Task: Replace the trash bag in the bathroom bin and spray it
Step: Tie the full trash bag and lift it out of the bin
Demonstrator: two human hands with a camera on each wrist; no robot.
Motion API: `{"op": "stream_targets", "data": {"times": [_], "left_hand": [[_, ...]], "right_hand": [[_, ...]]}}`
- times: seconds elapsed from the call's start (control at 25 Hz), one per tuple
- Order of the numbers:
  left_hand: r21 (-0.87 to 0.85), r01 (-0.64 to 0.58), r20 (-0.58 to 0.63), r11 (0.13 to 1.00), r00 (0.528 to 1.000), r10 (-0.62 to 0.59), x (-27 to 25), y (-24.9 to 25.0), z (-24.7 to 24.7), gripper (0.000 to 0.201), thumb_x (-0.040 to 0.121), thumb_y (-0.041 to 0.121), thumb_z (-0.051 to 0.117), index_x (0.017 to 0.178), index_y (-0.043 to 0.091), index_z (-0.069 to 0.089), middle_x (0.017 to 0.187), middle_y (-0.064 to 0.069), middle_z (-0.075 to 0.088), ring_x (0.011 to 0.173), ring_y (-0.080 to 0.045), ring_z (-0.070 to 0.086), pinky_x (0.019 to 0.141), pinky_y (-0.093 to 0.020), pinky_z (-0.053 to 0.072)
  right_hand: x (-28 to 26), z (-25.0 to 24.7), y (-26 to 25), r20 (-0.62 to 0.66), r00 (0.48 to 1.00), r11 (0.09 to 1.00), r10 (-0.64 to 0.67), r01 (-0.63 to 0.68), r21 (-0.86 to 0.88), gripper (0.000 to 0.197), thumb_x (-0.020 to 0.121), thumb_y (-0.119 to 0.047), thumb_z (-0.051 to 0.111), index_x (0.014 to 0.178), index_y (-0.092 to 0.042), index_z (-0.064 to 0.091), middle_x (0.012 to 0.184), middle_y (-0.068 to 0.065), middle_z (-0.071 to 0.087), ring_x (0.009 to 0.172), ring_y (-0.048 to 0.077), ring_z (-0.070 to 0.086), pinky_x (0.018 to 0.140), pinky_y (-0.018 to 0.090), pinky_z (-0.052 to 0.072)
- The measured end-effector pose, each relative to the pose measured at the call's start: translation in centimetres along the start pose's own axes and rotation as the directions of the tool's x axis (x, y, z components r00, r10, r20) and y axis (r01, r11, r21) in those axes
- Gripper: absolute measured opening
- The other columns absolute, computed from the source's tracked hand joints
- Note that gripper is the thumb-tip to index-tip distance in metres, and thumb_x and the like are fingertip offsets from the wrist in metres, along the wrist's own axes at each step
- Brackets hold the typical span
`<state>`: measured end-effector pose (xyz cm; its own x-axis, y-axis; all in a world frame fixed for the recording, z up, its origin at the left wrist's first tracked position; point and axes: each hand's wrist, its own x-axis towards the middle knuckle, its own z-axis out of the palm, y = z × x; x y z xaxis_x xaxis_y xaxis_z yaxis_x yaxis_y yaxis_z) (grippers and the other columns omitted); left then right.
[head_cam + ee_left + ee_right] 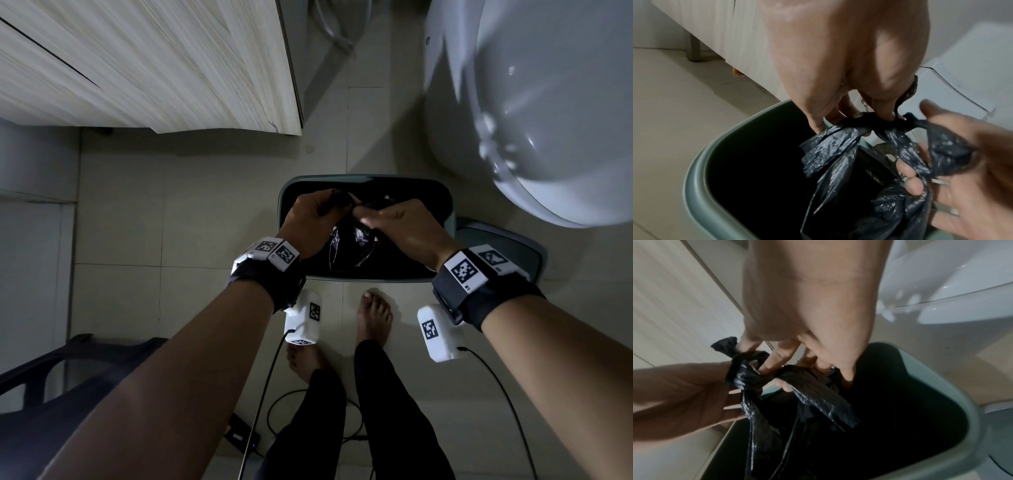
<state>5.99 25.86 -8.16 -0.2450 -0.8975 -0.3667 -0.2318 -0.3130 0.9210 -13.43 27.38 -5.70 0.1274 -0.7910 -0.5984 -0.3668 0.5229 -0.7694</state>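
A grey-green bin (284, 205) stands on the floor in front of my feet, its inside dark. Above its opening I hold a black trash bag (349, 246) with both hands. My left hand (327, 204) pinches one twisted handle of the bag (838, 146) between thumb and fingers. My right hand (371, 216) grips the other handle, its fingers (777, 363) hooked into the knotted strands of the bag (748, 378). The body of the bag hangs down inside the bin (701, 170), below the rim (962, 402). In the left wrist view my right hand (941, 162) shows curled round the plastic.
The bin's lid (507, 246) lies on the floor at the right. A white toilet (548, 120) stands close on the far right, a pale wood cabinet (154, 68) at the far left. A dark plastic stool (68, 370) sits lower left. Cables (308, 411) run by my bare feet.
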Motion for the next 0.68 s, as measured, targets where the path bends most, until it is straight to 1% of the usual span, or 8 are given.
{"op": "stream_targets", "data": {"times": [0.04,0.12,0.2,0.32,0.4,0.44,0.6,0.68], "left_hand": [[-0.009,-0.012,0.018,1.000,1.000,0.013,0.0,0.0,0.1,0.023,0.095,0.012,0.061,0.094,0.031,0.074,0.094,0.012,0.075,0.097,-0.005,0.069,0.096,-0.027,0.051],[-0.031,-0.021,0.029,0.999,0.999,0.022,-0.1,0.1,0.3,0.023,0.095,0.010,0.060,0.095,0.027,0.075,0.098,0.009,0.075,0.101,-0.008,0.069,0.100,-0.030,0.050],[-0.053,-0.021,0.029,0.998,0.999,0.022,-0.4,0.2,0.4,0.022,0.095,0.007,0.061,0.096,0.025,0.075,0.099,0.007,0.075,0.100,-0.006,0.069,0.098,-0.025,0.050],[-0.039,-0.031,0.045,0.999,0.998,0.033,-1.1,0.2,0.4,0.017,0.094,0.004,0.062,0.100,0.015,0.074,0.102,0.000,0.074,0.101,-0.007,0.068,0.097,-0.021,0.049],[-0.027,-0.049,0.057,0.998,0.997,0.050,-1.5,0.0,0.4,0.017,0.093,0.003,0.063,0.102,0.013,0.074,0.104,0.000,0.074,0.105,-0.009,0.068,0.099,-0.022,0.048],[-0.027,-0.056,0.062,0.998,0.996,0.058,-1.6,-0.1,0.5,0.018,0.093,0.003,0.063,0.102,0.014,0.074,0.104,0.001,0.074,0.106,-0.010,0.068,0.100,-0.023,0.048],[-0.046,-0.053,0.004,0.998,0.999,0.053,-1.7,-0.2,0.7,0.020,0.092,-0.001,0.063,0.096,0.016,0.073,0.094,0.008,0.072,0.094,0.000,0.066,0.091,-0.016,0.047],[-0.042,-0.047,-0.030,0.998,0.998,0.046,-1.6,0.1,0.4,0.021,0.091,-0.002,0.063,0.094,0.016,0.073,0.090,0.015,0.072,0.090,0.006,0.065,0.088,-0.012,0.046]], "right_hand": [[-0.1,0.0,0.2,0.012,0.999,0.997,-0.039,0.040,-0.067,0.056,0.077,-0.052,0.077,0.061,0.001,0.063,0.058,0.001,0.062,0.054,0.012,0.057,0.059,0.022,0.044],[-0.1,0.1,0.5,-0.026,0.996,0.974,-0.081,0.074,-0.215,0.042,0.070,-0.051,0.083,0.064,-0.012,0.070,0.063,-0.005,0.069,0.063,0.006,0.065,0.064,0.019,0.047],[0.1,0.4,0.6,-0.110,0.985,0.943,-0.132,0.091,-0.321,0.038,0.066,-0.049,0.085,0.070,-0.017,0.064,0.065,-0.006,0.066,0.062,0.006,0.062,0.060,0.020,0.046],[0.4,0.7,0.3,-0.169,0.973,0.891,-0.160,0.069,-0.449,0.037,0.077,-0.039,0.077,0.096,-0.018,0.054,0.075,0.001,0.063,0.071,0.021,0.061,0.065,0.028,0.048],[0.9,0.8,0.4,-0.120,0.980,0.799,-0.158,0.055,-0.598,0.029,0.085,-0.032,0.067,0.110,-0.022,0.057,0.088,0.007,0.069,0.085,0.031,0.065,0.075,0.034,0.052],[1.2,0.8,0.5,-0.098,0.983,0.785,-0.155,0.062,-0.616,0.024,0.086,-0.029,0.065,0.110,-0.025,0.061,0.093,0.006,0.072,0.091,0.032,0.067,0.079,0.034,0.053],[1.2,0.1,0.5,-0.108,0.973,0.915,-0.203,0.149,-0.376,0.019,0.078,-0.023,0.077,0.096,-0.025,0.075,0.097,-0.006,0.074,0.094,0.010,0.068,0.079,0.010,0.044],[0.6,-0.7,0.3,-0.128,0.975,0.969,-0.183,0.157,-0.190,0.021,0.078,-0.023,0.077,0.099,-0.026,0.076,0.098,-0.006,0.075,0.091,0.008,0.068,0.086,0.016,0.049]]}}
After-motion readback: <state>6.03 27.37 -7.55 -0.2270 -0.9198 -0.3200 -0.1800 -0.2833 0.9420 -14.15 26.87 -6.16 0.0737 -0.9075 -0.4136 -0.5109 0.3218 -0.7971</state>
